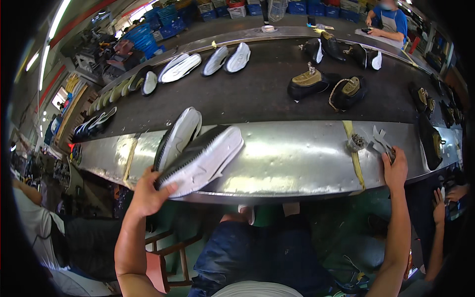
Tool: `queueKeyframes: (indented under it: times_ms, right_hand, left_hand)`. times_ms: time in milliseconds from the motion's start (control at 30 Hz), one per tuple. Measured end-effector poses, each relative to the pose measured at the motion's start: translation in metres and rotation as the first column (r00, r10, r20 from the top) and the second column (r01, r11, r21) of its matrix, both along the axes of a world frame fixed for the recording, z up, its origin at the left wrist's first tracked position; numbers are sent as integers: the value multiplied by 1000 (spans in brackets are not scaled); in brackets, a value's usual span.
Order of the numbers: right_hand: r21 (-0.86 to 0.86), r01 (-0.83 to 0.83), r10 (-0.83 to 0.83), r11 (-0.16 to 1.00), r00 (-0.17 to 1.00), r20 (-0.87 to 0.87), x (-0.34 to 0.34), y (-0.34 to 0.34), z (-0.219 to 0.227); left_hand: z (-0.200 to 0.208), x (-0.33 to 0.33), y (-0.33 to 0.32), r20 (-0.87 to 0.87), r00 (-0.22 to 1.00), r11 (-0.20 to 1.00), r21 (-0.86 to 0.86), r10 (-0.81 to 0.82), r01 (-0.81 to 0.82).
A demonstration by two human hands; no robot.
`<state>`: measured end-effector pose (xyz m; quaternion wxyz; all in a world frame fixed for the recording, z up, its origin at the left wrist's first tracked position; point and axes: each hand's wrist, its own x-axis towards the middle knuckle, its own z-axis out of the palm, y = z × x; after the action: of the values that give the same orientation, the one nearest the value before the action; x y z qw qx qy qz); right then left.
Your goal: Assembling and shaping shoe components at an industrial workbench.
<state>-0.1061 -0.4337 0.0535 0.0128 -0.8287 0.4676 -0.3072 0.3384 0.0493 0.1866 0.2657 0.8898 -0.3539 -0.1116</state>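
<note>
My left hand (151,193) grips the heel end of a black shoe upper (210,158) with a white inner sole face turned toward me and stitching along its edge. A second similar upper (179,136) sits right behind it, tilted the same way; whether my fingers also hold that one is hidden. Over the metal edge at the right, my right hand (395,171) is closed round a pair of metal pliers (381,141), whose jaws point away from me. Just left of the pliers is a small cup of metal bits (356,142), next to a yellow tape strip (355,166).
A dark conveyor belt (247,99) runs beyond the metal ledge (287,153). White-soled uppers (180,68) lie along its far left; brown-and-black shoes (309,83) stand on the right. A dark shoe (429,143) stands near my right hand. A co-worker (391,24) works across the belt.
</note>
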Motion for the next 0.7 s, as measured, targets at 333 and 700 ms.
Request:
queueKeyframes:
  times_ms: [333, 700]
  right_hand:
    - [444, -371, 75, 816, 829, 554, -21, 186, -49]
    - [802, -597, -49, 31, 800, 598, -50, 400, -36]
  left_hand:
    - [-5, -7, -87, 254, 928, 899, 412, -271, 150]
    - [-25, -43, -83, -269, 876, 896, -315, -400, 313]
